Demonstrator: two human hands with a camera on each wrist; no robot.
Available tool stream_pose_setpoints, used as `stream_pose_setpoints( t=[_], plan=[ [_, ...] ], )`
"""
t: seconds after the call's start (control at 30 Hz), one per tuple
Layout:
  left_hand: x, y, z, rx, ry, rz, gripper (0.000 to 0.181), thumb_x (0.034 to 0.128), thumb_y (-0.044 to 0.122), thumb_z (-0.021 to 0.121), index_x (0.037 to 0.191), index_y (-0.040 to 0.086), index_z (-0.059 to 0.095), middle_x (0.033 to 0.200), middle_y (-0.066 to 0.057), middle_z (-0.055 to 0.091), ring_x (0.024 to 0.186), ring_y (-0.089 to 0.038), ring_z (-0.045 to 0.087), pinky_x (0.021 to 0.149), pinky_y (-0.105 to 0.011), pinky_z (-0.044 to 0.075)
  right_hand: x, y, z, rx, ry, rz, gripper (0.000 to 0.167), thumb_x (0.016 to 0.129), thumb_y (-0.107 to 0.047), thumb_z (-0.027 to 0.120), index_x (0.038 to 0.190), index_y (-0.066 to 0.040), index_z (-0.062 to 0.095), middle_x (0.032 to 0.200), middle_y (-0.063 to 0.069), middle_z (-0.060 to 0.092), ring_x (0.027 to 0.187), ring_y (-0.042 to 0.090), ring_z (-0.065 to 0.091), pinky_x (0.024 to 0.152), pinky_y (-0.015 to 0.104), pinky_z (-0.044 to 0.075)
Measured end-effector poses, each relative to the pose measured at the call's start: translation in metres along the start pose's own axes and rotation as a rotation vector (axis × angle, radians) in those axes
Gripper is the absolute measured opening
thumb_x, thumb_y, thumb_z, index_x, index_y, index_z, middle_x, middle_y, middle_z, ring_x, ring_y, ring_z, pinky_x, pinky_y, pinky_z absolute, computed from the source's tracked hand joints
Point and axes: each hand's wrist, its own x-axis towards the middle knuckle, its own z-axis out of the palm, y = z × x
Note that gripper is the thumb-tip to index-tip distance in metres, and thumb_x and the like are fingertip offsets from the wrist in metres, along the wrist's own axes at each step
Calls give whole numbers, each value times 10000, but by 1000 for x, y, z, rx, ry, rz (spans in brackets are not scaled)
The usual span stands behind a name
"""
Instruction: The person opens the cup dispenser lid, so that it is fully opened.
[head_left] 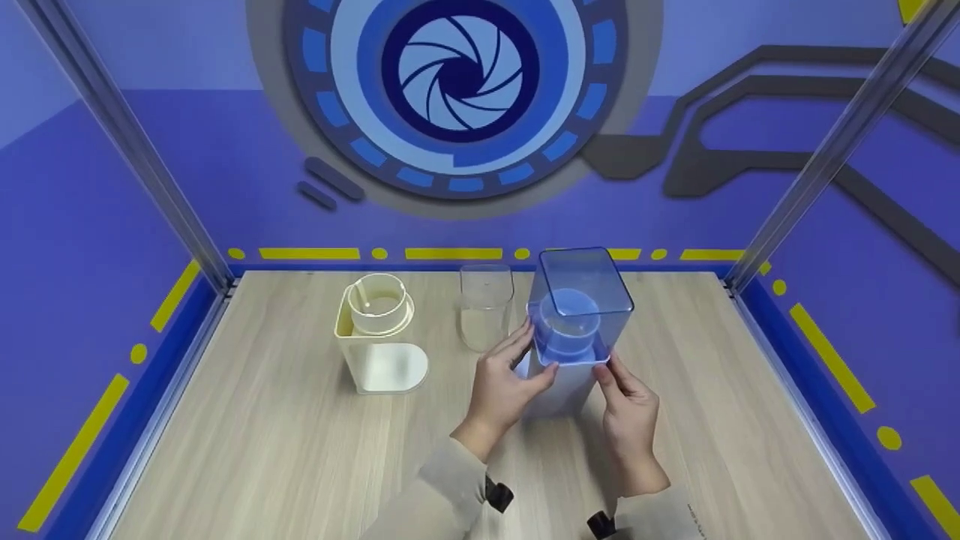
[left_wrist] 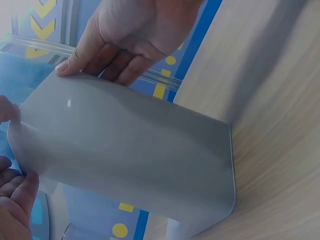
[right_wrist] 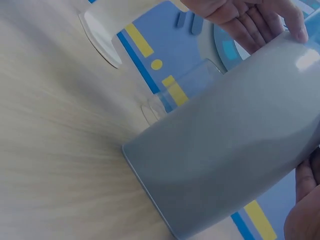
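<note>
A tall white-grey dispenser body (head_left: 559,394) stands on the table, and a see-through blue box-shaped cover (head_left: 589,281) sits on its top. Through the cover a round cup-like part shows. My left hand (head_left: 502,384) holds the cover's lower rim at the left, thumb along the front edge. At the right front corner my right hand (head_left: 630,416) pinches the same rim between thumb and fingers. Close up in the left wrist view, the smooth body (left_wrist: 130,145) fills the middle. Where exactly cover and body meet is partly hidden by the fingers.
To the left stands a cream dispenser (head_left: 360,352) without a cover, its round cup exposed and a flat rounded foot in front. Just left of the blue cover, a clear see-through container (head_left: 486,300) rests at the table's back. Metal posts and blue panels border the wooden table (head_left: 285,465).
</note>
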Motion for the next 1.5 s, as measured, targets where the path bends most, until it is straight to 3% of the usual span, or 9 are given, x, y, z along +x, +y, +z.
stream_pose_setpoints(
  t=[0.13,0.27,0.43,0.67,0.93,1.17,1.3,1.5],
  plan=[
    [-9,3,2,-33,74,-2,596,889,36,940,1435,-68,726,1519,-209,726,1396,-392,728,1182,-364,598,-9,1,2,-17,-12,-24,391,1045,38,749,1416,124,657,1326,-108,778,1203,-101,735,1029,126,611],
    [-19,6,5,-29,130,-43,581,927,26,897,1473,-37,708,1505,-182,712,1395,-370,724,1215,-403,588,-20,1,3,10,-58,-48,357,1053,61,724,1396,147,672,1288,-182,798,1225,-67,747,1041,158,621],
    [-27,10,7,50,154,-95,733,910,124,931,1564,-25,634,1570,-184,672,1475,-387,663,1278,-527,530,-35,4,5,71,-119,-87,341,1050,106,697,1374,200,649,1346,-184,787,1286,-33,740,1075,196,617],
    [-28,16,10,47,124,-174,968,873,325,989,1658,4,525,1685,-194,570,1568,-402,571,1319,-619,472,-44,7,10,97,-114,-148,314,1049,133,676,1355,202,668,1364,-161,785,1328,-31,719,1094,187,603],
    [-34,23,22,36,190,-247,1169,777,375,1057,1705,37,431,1723,-189,489,1596,-395,506,1353,-651,413,-54,4,12,97,-128,-147,306,1040,138,685,1344,154,712,1383,-128,783,1346,8,726,1103,218,605],
    [-38,25,35,71,263,-269,1395,690,392,1107,1760,26,290,1747,-246,387,1624,-465,428,1353,-695,383,-62,5,12,132,-167,-197,327,1058,120,671,1344,268,618,1401,-114,779,1339,9,729,1083,212,612],
    [-39,26,40,72,298,-300,1518,647,392,1126,1797,46,197,1743,-247,326,1627,-463,381,1361,-702,355,-65,8,13,168,-189,-238,331,1042,206,614,1357,297,568,1410,-101,773,1340,21,730,1083,212,608],
    [-38,24,43,90,341,-276,1485,657,347,1120,1788,13,217,1682,-237,353,1600,-440,355,1349,-694,353,-65,10,13,81,-163,-271,310,1052,149,655,1343,257,641,1400,-124,772,1334,0,727,1077,187,612]
  ],
)
